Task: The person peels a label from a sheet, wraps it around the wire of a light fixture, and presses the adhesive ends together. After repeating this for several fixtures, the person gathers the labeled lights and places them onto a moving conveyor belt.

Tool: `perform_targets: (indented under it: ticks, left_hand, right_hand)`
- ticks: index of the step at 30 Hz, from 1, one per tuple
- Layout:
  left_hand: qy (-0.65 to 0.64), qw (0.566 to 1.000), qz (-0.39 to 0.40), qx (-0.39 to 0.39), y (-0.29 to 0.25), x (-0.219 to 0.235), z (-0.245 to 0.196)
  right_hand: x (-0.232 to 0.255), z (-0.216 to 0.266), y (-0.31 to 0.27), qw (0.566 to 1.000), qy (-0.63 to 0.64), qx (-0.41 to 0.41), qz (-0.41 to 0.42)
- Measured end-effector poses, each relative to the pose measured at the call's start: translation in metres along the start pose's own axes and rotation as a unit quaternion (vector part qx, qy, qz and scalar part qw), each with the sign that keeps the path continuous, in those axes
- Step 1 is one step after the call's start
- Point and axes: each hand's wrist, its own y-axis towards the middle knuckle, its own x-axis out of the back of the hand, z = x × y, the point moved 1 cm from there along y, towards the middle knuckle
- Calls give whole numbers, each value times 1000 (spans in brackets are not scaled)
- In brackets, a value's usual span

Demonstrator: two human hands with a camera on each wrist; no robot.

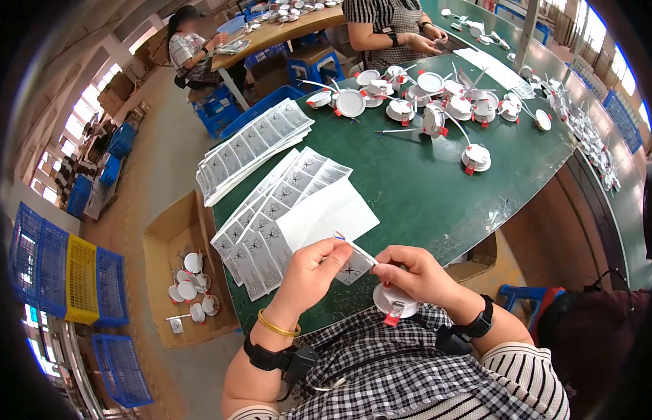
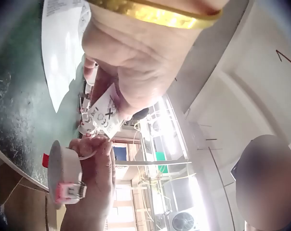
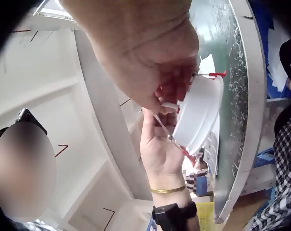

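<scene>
A round white downlight (image 1: 396, 301) with red-tipped spring clips hangs below my right hand (image 1: 417, 273). That hand pinches its white cable (image 1: 362, 253) between thumb and fingers, a short way from the lamp body. My left hand (image 1: 313, 269) pinches the same cable near its far end, where thin coloured wire ends (image 1: 339, 236) stick out past the fingers. A printed label (image 2: 105, 111) with a CE mark shows at the cable between the hands in the left wrist view. In the right wrist view the downlight (image 3: 199, 114) hangs beside the fingers.
Label sheets (image 1: 263, 210) and a blank white sheet (image 1: 329, 215) lie on the green table (image 1: 438, 203). Many downlights (image 1: 459, 105) crowd its far side. A cardboard box (image 1: 173, 241) with several lamps stands at the left. Other people (image 1: 389, 35) sit beyond.
</scene>
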Motion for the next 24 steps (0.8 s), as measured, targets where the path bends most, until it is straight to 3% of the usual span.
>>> perform_targets:
  ticks: [4, 6, 7, 9, 10, 12, 13, 15, 19, 21, 22, 24]
  left_hand:
    - [-12, 1000, 19, -11, 2, 3, -5]
    - [113, 990, 79, -26, 4, 1, -6]
    - [113, 990, 81, -26, 5, 1, -3]
    - [129, 980, 82, -125, 9, 2, 4]
    - [129, 980, 84, -125, 7, 3, 3]
    - [91, 989, 115, 2, 4, 6, 0]
    - [91, 989, 116, 2, 3, 7, 0]
    - [-40, 993, 107, 42, 1, 9, 1]
    - [-21, 991, 103, 77, 8, 1, -5]
    - [146, 983, 105, -32, 13, -4, -5]
    - [144, 980, 100, -94, 15, -5, -1]
    - [143, 979, 108, -93, 15, -6, -1]
  right_hand:
    - [2, 0, 0, 1000, -6, -24, 12]
    - [4, -1, 0, 999, -14, -40, 15]
    - [4, -1, -1, 999, -14, -40, 14]
    - [3, -1, -3, 1000, -6, -2, -12]
    - [4, -2, -4, 1000, -6, -2, -14]
    - [5, -3, -4, 1000, 15, -5, -22]
    - [6, -3, -5, 1000, 16, -6, -23]
    - [7, -3, -4, 999, 17, -39, 5]
    - [3, -7, -2, 999, 20, -50, 5]
    - [2, -10, -1, 997, -62, 34, -5]
    - [3, -9, -1, 997, -63, 34, -6]
    - [5, -5, -3, 990, -113, 86, -8]
